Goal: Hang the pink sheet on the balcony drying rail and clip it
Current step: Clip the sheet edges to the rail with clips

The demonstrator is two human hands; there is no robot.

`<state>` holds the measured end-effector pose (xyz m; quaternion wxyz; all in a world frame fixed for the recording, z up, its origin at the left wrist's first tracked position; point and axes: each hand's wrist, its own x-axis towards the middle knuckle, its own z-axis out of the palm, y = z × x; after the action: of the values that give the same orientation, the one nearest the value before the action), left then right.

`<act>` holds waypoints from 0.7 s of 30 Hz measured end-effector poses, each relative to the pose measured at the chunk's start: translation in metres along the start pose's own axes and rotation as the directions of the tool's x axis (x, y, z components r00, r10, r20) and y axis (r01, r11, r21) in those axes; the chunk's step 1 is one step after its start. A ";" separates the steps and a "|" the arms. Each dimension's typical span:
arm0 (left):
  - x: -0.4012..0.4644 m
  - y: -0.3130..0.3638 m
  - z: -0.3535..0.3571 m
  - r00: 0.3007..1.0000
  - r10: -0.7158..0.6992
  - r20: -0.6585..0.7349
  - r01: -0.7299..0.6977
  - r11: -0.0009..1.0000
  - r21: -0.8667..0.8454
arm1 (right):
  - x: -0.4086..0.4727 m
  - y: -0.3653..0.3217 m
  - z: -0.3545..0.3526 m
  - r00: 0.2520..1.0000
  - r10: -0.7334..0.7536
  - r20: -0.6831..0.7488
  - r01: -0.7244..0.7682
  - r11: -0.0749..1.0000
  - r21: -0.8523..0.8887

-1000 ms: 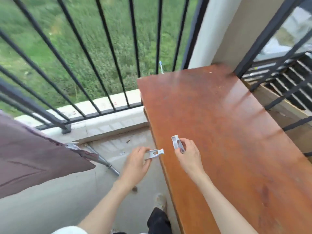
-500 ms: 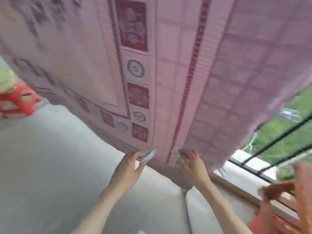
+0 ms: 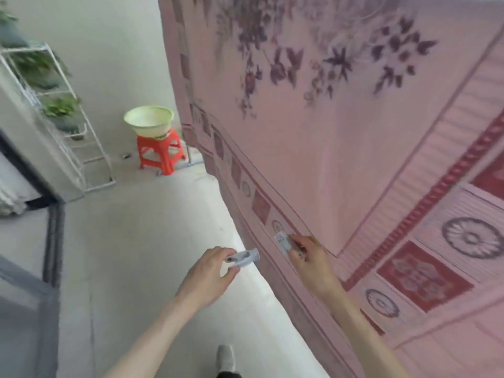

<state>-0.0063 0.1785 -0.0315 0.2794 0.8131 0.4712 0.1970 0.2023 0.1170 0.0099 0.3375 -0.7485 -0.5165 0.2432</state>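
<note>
Moved: view swung off the table onto pink sheet (image 3: pixel 341 137).
Done: sheet hung, filled 12–4 o'clock.
Left: clipping.
Hands: left hand (image 3: pixel 207 279) pinched clip (image 3: pixel 242 258); right hand (image 3: pixel 311 260) pinched second clip (image 3: pixel 283 242).

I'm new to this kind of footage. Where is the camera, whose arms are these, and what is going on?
The single picture comes from a camera worn on a person's head, looking down at their own bare arms. The left hand holds a pale clothes peg; the right hand holds a second peg against the hanging pink sheet. On the concrete balcony floor behind stand a red plastic stool carrying a pale green basin, and a white wire plant rack. The drying rail itself is out of view.
</note>
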 end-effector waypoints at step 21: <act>0.344 -0.322 -0.267 0.871 -0.448 -0.202 0.381 0.875 -0.299 | 0.461 -0.270 0.280 0.986 -0.064 0.151 0.035 0.981 0.188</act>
<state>-0.2089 0.6803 -0.0139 0.3495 0.6165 0.6402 0.2966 -0.0009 0.6849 0.0239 0.3699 -0.6793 -0.5352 0.3397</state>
